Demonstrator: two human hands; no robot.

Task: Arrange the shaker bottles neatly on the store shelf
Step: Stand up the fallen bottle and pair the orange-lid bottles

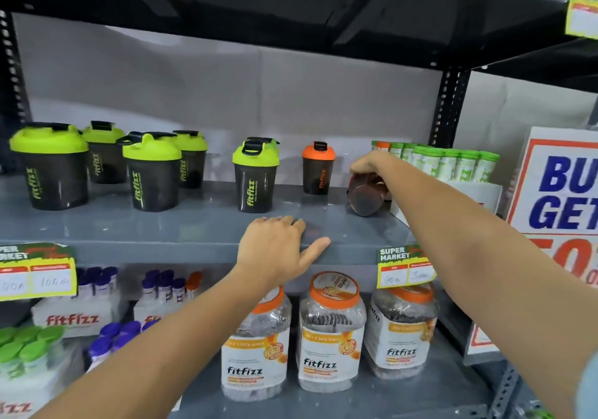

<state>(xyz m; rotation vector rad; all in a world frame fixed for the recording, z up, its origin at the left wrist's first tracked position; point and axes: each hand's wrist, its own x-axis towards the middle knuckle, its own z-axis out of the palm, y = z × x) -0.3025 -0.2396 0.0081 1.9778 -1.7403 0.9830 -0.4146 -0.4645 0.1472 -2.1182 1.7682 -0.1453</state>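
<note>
Several dark shaker bottles with lime-green lids stand on the grey shelf (pixel 161 224): a cluster at the left (pixel 55 166) and one near the middle (pixel 255 179). An orange-lidded shaker bottle (pixel 318 168) stands upright right of it. My right hand (pixel 369 163) grips the top of a dark shaker bottle (pixel 365 195) that is tilted with its base toward me, just right of the orange-lidded one; its lid is hidden by my fingers. My left hand (pixel 278 250) rests flat on the shelf's front edge, fingers apart, holding nothing.
Green-capped tubes (pixel 453 163) stand in a white box at the shelf's right end. A black upright post (pixel 448 108) rises behind them. A large promo sign (pixel 563 192) stands at the right. Below are large jars (pixel 330 331), boxes of purple-capped tubes (pixel 97 286) and price tags (pixel 404 266).
</note>
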